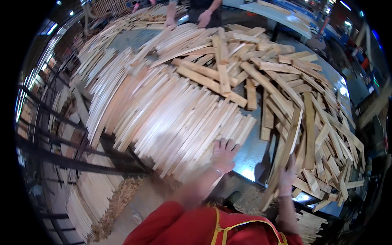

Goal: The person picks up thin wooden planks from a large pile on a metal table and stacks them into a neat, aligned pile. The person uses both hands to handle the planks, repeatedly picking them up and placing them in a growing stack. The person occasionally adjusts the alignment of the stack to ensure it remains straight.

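My left hand (223, 155) lies with its fingers spread on the right end of a row of pale wooden strips (175, 118), packed side by side on the table. My right hand (287, 175), a little blurred, grips a long wooden slat (293, 132) near its lower part. That slat stands tilted, its far end over a jumbled heap of wooden slats (261, 77) and its near end past the table's front edge. A strip of bare metal tabletop (250, 157) shows between the row and the heap.
Across the table a person in dark clothes has a hand (205, 18) by more strips. Dark metal rails (69, 157) run along the left. Below them lie stacked boards (92, 196) and wood shavings (118, 204). Another stack of boards (311, 224) sits low on the right.
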Demonstrator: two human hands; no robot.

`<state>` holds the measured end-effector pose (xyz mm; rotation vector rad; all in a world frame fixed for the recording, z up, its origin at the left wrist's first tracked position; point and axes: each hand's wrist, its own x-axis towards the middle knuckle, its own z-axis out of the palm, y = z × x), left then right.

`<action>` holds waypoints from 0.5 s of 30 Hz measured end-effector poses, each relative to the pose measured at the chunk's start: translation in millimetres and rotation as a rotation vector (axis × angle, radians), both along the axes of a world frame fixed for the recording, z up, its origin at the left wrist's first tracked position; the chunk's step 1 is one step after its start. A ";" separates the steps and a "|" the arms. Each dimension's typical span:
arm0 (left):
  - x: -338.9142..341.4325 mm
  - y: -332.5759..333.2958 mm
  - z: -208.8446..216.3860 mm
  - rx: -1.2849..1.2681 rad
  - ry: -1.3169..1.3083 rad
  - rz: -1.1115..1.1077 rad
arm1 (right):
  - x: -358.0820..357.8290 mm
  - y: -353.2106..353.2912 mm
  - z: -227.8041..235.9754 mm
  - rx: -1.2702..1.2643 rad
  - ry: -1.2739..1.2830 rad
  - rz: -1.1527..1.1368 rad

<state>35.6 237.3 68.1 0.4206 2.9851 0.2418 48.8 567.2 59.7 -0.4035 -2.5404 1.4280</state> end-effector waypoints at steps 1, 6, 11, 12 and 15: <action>-1.9 -5.2 -1.8 0.047 0.025 -0.046 | 31.3 -28.2 -23.1 -0.054 -0.030 -0.041; -2.5 -44.5 -29.5 0.169 -0.025 -0.149 | 78.8 -155.8 -99.7 -0.010 -0.244 0.250; 15.3 -70.2 -56.0 0.229 0.092 -0.081 | -7.7 -152.4 -98.1 -0.239 -0.287 0.296; 9.7 -88.2 -55.1 0.172 0.204 -0.049 | -25.3 -139.0 -124.8 -0.333 -0.205 0.171; -28.1 -181.2 -30.0 0.151 -0.002 0.273 | -23.7 -192.2 -87.5 -0.379 -0.335 0.051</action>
